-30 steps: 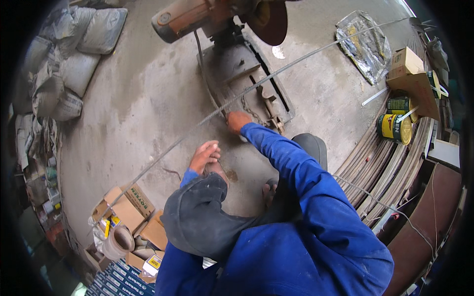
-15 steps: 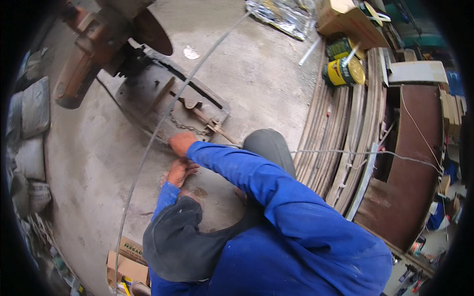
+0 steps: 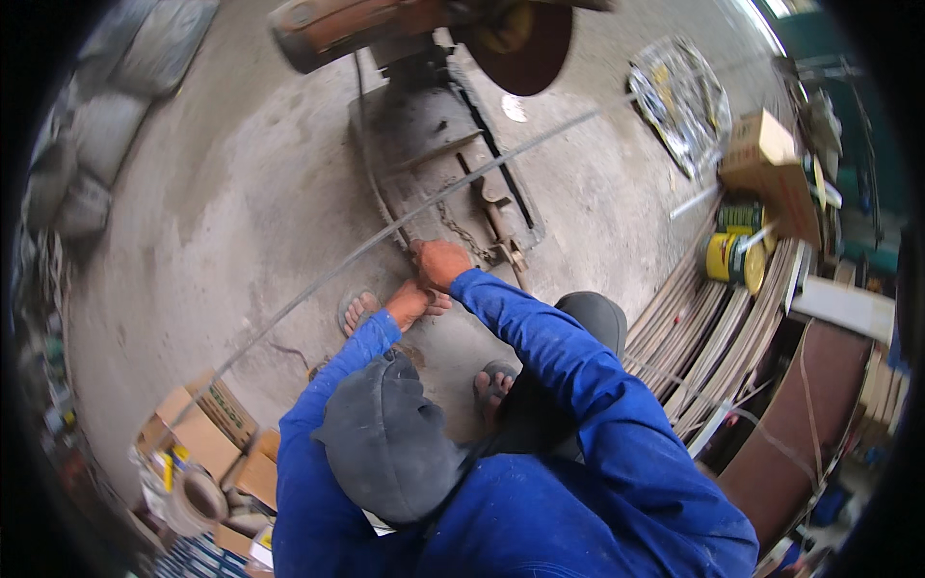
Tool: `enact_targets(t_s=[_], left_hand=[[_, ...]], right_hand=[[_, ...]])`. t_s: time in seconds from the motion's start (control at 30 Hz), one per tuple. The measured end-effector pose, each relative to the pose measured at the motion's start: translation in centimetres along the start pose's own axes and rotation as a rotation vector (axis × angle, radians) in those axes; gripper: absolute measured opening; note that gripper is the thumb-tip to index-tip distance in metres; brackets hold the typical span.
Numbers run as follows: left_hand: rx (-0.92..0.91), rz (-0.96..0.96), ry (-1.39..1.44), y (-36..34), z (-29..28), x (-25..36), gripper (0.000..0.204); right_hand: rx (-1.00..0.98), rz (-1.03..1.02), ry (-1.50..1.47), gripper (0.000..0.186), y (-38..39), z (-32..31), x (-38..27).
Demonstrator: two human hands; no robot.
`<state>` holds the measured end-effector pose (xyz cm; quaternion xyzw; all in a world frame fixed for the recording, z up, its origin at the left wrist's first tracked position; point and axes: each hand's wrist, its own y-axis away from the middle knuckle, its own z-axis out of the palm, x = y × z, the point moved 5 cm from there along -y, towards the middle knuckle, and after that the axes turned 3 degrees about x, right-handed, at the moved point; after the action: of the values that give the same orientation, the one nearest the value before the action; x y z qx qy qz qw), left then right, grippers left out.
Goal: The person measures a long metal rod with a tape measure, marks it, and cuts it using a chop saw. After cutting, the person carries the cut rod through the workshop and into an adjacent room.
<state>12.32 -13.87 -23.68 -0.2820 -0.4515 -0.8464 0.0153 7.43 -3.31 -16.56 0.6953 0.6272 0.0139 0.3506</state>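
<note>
- Rod [image 3: 318, 282] slants across the saw [image 3: 414, 130]; likely stiff metal, springy lengthwise, hardly fragile.
- Likely best held beside the saw's base.
- Left hand [image 3: 407, 303] and right hand [image 3: 442, 265] overlap by the saw's near end; whether either grip is closed, one cannot tell.

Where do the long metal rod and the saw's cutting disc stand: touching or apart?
Apart. In the head view, concrete floor shows between the lower edge of the cutting disc and the metal rod.

Stained concrete floor [image 3: 231, 212], cut-off saw [image 3: 416, 120], crumpled silvery sheet [image 3: 682, 104], long strips [image 3: 708, 332]
</note>
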Motion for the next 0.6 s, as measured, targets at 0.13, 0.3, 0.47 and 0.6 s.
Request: enact_targets(t_s=[0.13, 0.3, 0.47, 0.6], left_hand=[[-0.138, 0.041, 0.055, -0.4, 0.4, -0.6, 0.041], [-0.139, 0.086, 0.091, -1.2, 0.3, -1.0, 0.042], [-0.209, 0.373, -0.484, -0.8, 0.4, 0.0, 0.042], [-0.092, -0.062, -0.345, -1.1, -1.7, 0.7, 0.049]], right_hand=[[0.047, -0.033, 0.017, 0.020, -0.5, 0.7, -0.8], [0.082, -0.023, -0.040, 0.021, -0.9, 1.4, -0.2], [0.006, 0.050, 0.009, 0.023, -1.3, 2.4, 0.3], [0.019, 0.063, 0.009, 0.027, -2.1, 1.1, 0.2]])
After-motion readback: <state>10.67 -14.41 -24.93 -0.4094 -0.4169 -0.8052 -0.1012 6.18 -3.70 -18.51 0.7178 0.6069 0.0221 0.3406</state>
